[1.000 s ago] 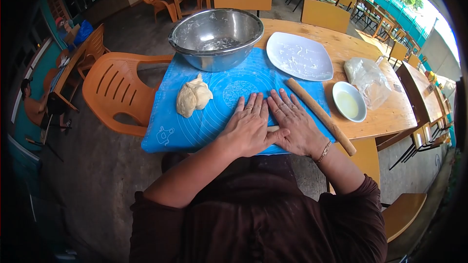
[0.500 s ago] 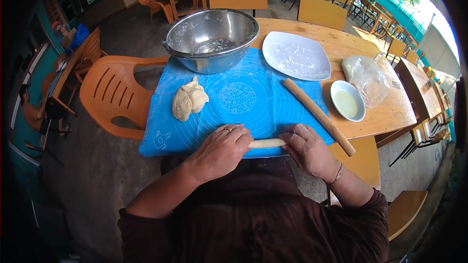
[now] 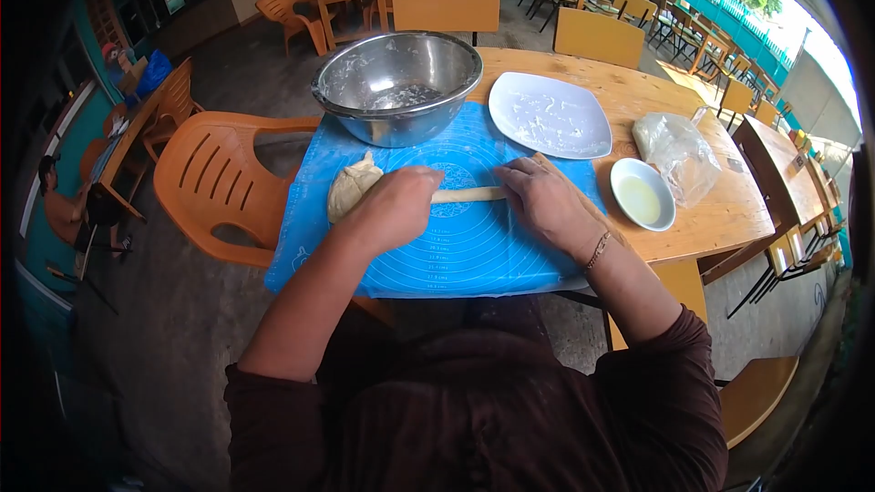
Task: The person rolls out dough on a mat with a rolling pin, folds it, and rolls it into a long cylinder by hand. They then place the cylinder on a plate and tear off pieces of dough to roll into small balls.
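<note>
A thin rope of dough [image 3: 468, 194] stretches between my two hands over the middle of the blue silicone mat [image 3: 437, 264]. My left hand [image 3: 401, 203] is closed round its left end. At the other end, my right hand [image 3: 549, 207] has its fingers curled on the dough. A larger lump of dough [image 3: 350, 186] sits on the mat just left of my left hand, which partly covers it. Beside my right hand lies a wooden rolling pin [image 3: 586, 198], mostly hidden behind the hand and wrist.
A floury steel bowl [image 3: 396, 123] stands at the mat's back left. Right of it lies a flour-dusted white plate [image 3: 547, 118]. A small bowl of yellowish liquid [image 3: 643, 196] and a plastic bag [image 3: 676, 155] are on the wooden table [image 3: 720, 228]. An orange chair [image 3: 219, 178] touches the left side.
Both hands have moved forward, from the mat's near edge to its middle, carrying the dough rope. They are a little farther apart, and more of the rope shows.
</note>
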Demonstrator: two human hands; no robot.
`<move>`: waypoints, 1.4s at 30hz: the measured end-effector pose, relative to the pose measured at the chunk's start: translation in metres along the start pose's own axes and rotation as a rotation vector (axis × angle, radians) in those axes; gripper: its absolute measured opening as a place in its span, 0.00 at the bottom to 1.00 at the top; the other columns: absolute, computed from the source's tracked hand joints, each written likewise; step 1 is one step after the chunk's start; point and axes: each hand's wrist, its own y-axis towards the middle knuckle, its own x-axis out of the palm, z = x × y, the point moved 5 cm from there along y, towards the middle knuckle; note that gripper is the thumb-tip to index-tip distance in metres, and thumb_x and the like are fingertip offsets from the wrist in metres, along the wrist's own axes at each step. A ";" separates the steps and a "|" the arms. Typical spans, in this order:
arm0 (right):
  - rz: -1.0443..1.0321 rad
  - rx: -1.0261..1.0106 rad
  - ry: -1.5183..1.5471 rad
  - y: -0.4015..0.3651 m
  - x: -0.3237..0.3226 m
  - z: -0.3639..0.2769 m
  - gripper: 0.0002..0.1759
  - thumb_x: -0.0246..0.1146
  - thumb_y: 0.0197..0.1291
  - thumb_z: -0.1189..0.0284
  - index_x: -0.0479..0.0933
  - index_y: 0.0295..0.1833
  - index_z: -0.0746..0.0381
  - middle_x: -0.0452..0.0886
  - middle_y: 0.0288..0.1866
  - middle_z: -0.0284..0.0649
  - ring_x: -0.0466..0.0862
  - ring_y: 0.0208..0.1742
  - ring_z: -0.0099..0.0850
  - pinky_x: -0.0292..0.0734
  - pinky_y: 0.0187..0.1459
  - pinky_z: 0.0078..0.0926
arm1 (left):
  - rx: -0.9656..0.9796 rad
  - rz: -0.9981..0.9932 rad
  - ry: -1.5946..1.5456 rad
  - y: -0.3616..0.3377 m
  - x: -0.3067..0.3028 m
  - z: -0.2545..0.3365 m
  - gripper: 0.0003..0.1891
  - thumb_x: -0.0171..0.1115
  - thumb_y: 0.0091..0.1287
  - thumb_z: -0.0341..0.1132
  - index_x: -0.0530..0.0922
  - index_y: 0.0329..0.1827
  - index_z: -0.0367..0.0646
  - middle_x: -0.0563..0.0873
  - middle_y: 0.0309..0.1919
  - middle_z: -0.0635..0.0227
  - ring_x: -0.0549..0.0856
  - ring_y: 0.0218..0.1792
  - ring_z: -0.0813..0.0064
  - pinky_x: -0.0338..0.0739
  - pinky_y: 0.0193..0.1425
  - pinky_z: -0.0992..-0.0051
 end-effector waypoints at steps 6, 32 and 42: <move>-0.052 -0.032 -0.132 0.039 0.027 -0.014 0.35 0.48 0.76 0.54 0.61 0.77 0.70 0.62 0.78 0.60 0.58 0.81 0.55 0.53 0.80 0.45 | -0.141 -0.081 -0.250 0.042 0.007 0.005 0.33 0.41 0.81 0.53 0.71 0.70 0.29 0.72 0.70 0.42 0.70 0.73 0.50 0.62 0.78 0.64; -0.186 -0.133 0.063 -0.099 -0.009 -0.057 0.36 0.56 0.72 0.56 0.64 0.74 0.73 0.60 0.79 0.60 0.57 0.82 0.51 0.48 0.81 0.51 | 0.233 0.106 -0.124 -0.096 -0.022 0.072 0.31 0.54 0.76 0.50 0.76 0.58 0.22 0.84 0.53 0.40 0.82 0.58 0.40 0.67 0.73 0.47; -0.072 -0.072 -0.228 -0.059 0.025 -0.023 0.43 0.54 0.72 0.49 0.59 0.76 0.75 0.58 0.80 0.61 0.56 0.82 0.54 0.49 0.80 0.51 | 0.084 -0.072 0.076 -0.027 0.047 0.068 0.36 0.48 0.78 0.55 0.67 0.71 0.24 0.69 0.72 0.37 0.65 0.76 0.42 0.54 0.81 0.50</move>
